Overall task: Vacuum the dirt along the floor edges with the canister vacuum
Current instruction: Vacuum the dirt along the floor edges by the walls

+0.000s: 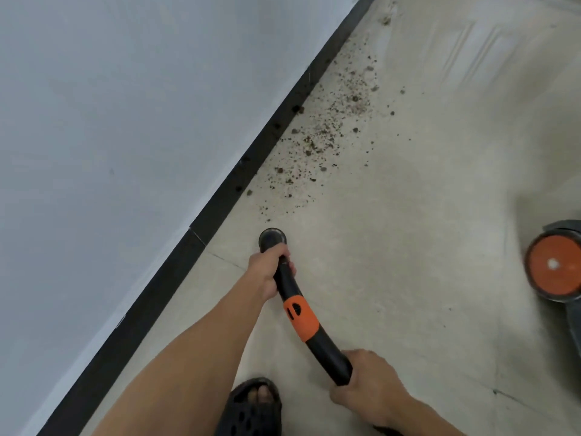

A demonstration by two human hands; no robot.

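Observation:
A black vacuum wand (pixel 301 322) with an orange collar curves down toward the floor, its round open nozzle (pixel 272 237) close to the tiles near the wall. My left hand (pixel 269 272) grips the wand just behind the nozzle. My right hand (pixel 366 377) grips the rear end of the wand. A band of brown dirt (pixel 317 143) lies along the black baseboard (pixel 220 199), starting just beyond the nozzle and running away to the upper right.
The canister vacuum (pixel 555 269), grey with an orange round end, sits at the right edge. A white wall (pixel 125 121) fills the left. My foot in a black sandal (pixel 253 407) stands on the beige tile floor (pixel 424 247).

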